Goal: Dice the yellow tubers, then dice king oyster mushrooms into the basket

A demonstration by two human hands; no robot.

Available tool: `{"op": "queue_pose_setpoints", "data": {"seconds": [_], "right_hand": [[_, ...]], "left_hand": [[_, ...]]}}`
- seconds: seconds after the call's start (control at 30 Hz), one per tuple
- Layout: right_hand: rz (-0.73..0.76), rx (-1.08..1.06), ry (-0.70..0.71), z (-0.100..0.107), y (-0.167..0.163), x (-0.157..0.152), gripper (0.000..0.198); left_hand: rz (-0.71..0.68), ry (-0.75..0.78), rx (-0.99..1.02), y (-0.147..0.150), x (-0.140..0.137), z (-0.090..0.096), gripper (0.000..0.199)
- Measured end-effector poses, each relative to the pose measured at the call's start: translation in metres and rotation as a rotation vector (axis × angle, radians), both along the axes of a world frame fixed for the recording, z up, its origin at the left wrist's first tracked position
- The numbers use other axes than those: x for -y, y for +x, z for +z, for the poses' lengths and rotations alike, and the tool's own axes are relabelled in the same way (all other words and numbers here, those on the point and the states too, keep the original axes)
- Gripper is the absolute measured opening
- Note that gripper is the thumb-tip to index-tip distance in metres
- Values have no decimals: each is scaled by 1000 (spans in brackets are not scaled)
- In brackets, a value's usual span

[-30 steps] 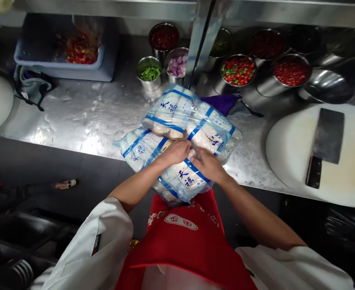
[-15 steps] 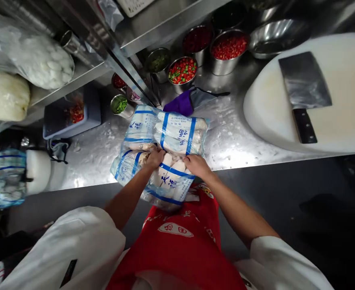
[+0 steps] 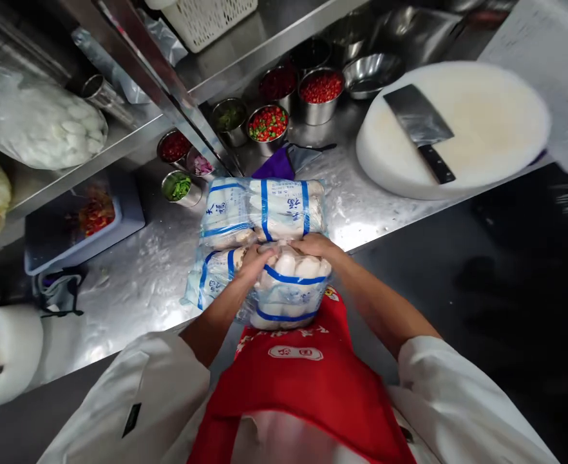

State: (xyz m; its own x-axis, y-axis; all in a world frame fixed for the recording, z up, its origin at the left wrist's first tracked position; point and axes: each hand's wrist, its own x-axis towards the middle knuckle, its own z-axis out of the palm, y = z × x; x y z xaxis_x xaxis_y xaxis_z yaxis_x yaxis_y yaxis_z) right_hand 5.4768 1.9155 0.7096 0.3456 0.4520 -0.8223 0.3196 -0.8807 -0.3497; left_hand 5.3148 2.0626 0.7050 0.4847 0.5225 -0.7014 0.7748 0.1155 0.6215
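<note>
Clear plastic packs with blue bands hold thick white king oyster mushrooms and sit bunched at the counter's front edge. The near right mushroom pack (image 3: 291, 299) is tilted up against my apron, its rounded mushroom ends showing at the top. My left hand (image 3: 259, 263) grips its upper left side, and my right hand (image 3: 314, 246) has hold of its upper right edge; some fingertips are hidden. Beyond my hands lie a far right pack (image 3: 286, 209) and a far left pack (image 3: 226, 212). Left of my left wrist is another pack (image 3: 211, 280).
A cleaver (image 3: 422, 119) lies on the thick white chopping board (image 3: 501, 142) at right. Metal cups of chopped red chilli (image 3: 321, 89) and green onion (image 3: 180, 188) stand behind, near a purple cloth item (image 3: 274, 164). A grey bin (image 3: 129, 216) and a shelf post (image 3: 182, 106) are left.
The near right pack has tipped up, so its mushroom ends now face upward between my hands. My view has shifted, bringing more of the chopping board into sight.
</note>
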Motion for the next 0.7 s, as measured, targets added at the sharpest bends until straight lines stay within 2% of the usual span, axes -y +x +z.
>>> {"op": "queue_pose_setpoints", "data": {"seconds": [0.07, 0.2, 0.27, 0.37, 0.47, 0.57, 0.63, 0.7], "right_hand": [[-6, 43, 21, 14, -5, -2, 72], [34, 100, 42, 48, -14, -7, 57], [55, 158, 16, 72, -22, -12, 52], [58, 295, 20, 117, -43, -23, 44], [37, 385, 121, 162, -62, -33, 39], [-73, 359, 285, 187, -69, -36, 42], [-239, 282, 443, 189, -67, -35, 44], [-465, 155, 620, 184, -63, -35, 43]], "left_hand": [[-11, 26, 102, -18, -2, 10, 50], [-72, -172, 424, -46, -11, 22, 63], [-82, -197, 512, -55, -14, 25, 63], [22, -128, 573, -65, -17, 26, 52], [172, -107, 634, -75, -22, 28, 52], [242, -91, 662, -83, -31, 38, 55], [236, -28, 666, -85, -37, 48, 55], [223, 61, 656, -83, -41, 59, 54]]}}
